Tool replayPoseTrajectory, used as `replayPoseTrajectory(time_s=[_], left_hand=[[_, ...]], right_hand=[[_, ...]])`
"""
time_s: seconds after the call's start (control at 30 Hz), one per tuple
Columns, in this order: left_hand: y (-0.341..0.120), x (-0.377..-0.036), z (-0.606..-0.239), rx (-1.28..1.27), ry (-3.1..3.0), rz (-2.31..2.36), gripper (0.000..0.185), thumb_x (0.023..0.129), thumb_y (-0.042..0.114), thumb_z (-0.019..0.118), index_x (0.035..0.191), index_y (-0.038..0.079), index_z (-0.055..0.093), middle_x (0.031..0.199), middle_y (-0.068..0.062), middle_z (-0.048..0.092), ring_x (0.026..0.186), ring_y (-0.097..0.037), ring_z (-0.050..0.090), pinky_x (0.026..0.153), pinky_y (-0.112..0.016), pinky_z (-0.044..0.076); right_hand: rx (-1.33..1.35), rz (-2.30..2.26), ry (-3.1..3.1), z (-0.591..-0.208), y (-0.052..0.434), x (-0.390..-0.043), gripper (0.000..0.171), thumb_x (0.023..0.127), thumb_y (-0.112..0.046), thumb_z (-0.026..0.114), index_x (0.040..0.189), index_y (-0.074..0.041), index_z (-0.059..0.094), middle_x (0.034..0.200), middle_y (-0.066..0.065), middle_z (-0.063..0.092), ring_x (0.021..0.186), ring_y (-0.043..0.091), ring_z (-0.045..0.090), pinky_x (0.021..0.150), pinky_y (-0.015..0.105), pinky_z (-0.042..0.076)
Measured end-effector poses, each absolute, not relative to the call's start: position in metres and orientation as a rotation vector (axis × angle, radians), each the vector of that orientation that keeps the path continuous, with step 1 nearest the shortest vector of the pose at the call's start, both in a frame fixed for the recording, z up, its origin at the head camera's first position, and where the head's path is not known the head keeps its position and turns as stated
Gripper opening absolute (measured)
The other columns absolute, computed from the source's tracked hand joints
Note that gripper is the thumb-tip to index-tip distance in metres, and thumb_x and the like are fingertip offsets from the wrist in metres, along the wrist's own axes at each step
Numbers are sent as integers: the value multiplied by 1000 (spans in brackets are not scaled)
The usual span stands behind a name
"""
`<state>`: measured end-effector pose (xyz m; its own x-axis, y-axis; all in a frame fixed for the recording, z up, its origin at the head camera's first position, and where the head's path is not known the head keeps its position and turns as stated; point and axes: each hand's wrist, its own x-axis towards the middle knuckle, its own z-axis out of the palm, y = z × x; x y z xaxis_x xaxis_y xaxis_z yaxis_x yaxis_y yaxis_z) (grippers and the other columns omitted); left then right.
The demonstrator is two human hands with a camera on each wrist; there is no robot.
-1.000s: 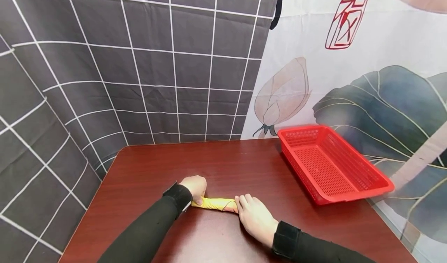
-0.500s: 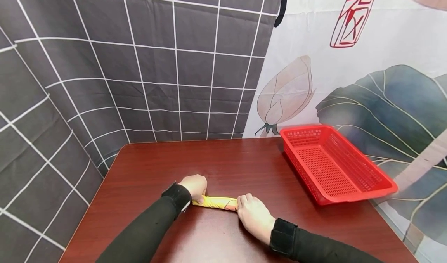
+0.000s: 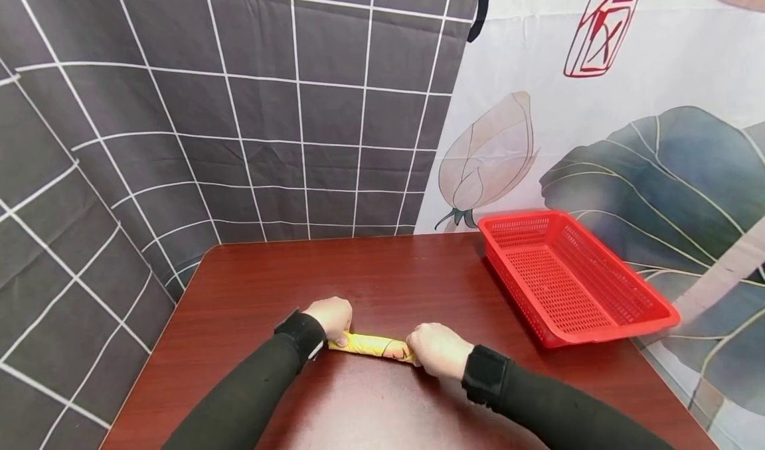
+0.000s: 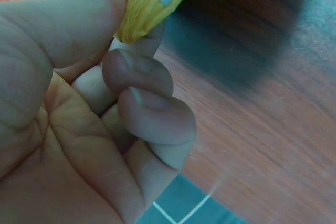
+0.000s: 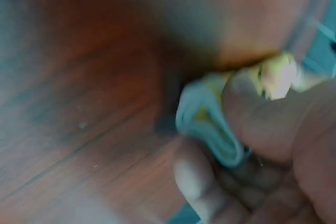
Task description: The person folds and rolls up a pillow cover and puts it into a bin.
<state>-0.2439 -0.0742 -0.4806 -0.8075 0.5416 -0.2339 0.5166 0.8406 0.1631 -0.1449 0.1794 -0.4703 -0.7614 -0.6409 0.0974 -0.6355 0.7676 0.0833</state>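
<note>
A slim yellow cloth roll [image 3: 373, 346] with a pinkish-orange print lies crosswise between my hands, low over the dark red table. My left hand [image 3: 331, 317] pinches its left end between thumb and fingers. In the left wrist view, layered yellow folds [image 4: 144, 9] with a small white spot stick out past the thumb, and the other fingers curl below. My right hand [image 3: 441, 350] grips the right end. The right wrist view, somewhat blurred, shows the thumb pressing on the roll's pale, layered end [image 5: 210, 121]. The roll's inside is hidden.
A red plastic basket [image 3: 574, 337] with perforated walls stands at the right side of the table [image 3: 287, 271]. A grey gridded cloth [image 3: 257, 105] hangs behind and at the left. A white floral cloth [image 3: 496, 58] hangs behind and at the right.
My right hand has turned from lying over the roll's right end, fingers forward, to a curled grip, and more of that end shows. My left hand keeps its hold.
</note>
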Motion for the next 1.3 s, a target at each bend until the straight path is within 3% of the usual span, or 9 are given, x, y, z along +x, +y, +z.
replayPoseTrajectory(time_s=[0.13, 0.23, 0.47, 0.63, 0.73, 0.9, 0.97, 1.17, 1.3], left_hand=[[-78, -238, -473, 763, 2731, 178, 31, 74, 19, 97, 66, 20, 67, 67, 10, 59, 67, -10, 52, 65, -34, 48], [-82, -238, -471, 752, 2708, 215, 26, 76, 22, 96, 68, 20, 71, 67, 10, 61, 68, -10, 53, 68, -34, 49], [-90, -240, -465, 760, 2683, 287, 30, 73, 18, 97, 67, 18, 68, 66, 9, 59, 69, -10, 52, 71, -31, 48], [-96, -223, -463, 787, 2705, 363, 34, 75, 15, 96, 72, 18, 62, 70, 7, 58, 72, -13, 52, 71, -33, 46], [-96, -210, -469, 918, 2856, 319, 36, 74, 15, 95, 76, 19, 60, 73, 5, 57, 73, -16, 54, 68, -35, 46], [-92, -191, -480, 1494, 3172, -73, 23, 80, 10, 85, 79, 19, 65, 77, 5, 58, 74, -17, 54, 67, -31, 46], [-92, -181, -485, 1675, 3220, -240, 16, 81, 14, 83, 79, 19, 68, 78, 6, 61, 74, -16, 55, 68, -29, 47], [-91, -167, -491, 1692, 3213, -289, 31, 75, 41, 89, 80, 18, 70, 78, 6, 64, 74, -14, 55, 70, -26, 49], [-89, -171, -498, 1626, 3222, -211, 30, 75, 38, 92, 81, 18, 70, 77, 5, 62, 74, -15, 54, 69, -27, 48]], right_hand=[[1158, 328, -3150, -463, 189, -165, 18, 79, -7, 85, 75, -15, 70, 63, -13, 48, 61, 3, 39, 60, 20, 38], [1200, 505, -3245, -462, 193, -171, 14, 83, -7, 85, 79, -16, 75, 64, -16, 48, 62, -1, 39, 61, 17, 37], [1176, 463, -3242, -461, 187, -175, 11, 81, -10, 86, 82, -16, 77, 67, -16, 55, 65, 0, 43, 65, 19, 41], [1146, 442, -3291, -461, 184, -173, 15, 81, -7, 84, 77, -16, 74, 64, -15, 48, 62, 2, 40, 62, 19, 37], [1138, 438, -3302, -460, 185, -171, 16, 80, -5, 84, 76, -16, 73, 64, -14, 47, 62, 2, 39, 62, 19, 37], [1113, 451, -3305, -456, 188, -174, 14, 80, -7, 85, 78, -16, 75, 65, -14, 51, 63, 2, 41, 64, 20, 40], [1115, 457, -3308, -455, 188, -174, 13, 81, -7, 85, 79, -16, 75, 65, -14, 52, 64, 2, 42, 65, 20, 40], [1126, 436, -3314, -456, 188, -173, 12, 81, -9, 86, 80, -15, 76, 67, -14, 54, 65, 2, 44, 66, 20, 42], [1143, 421, -3309, -457, 187, -172, 12, 81, -8, 85, 79, -15, 75, 66, -14, 51, 64, 2, 42, 65, 20, 40]])
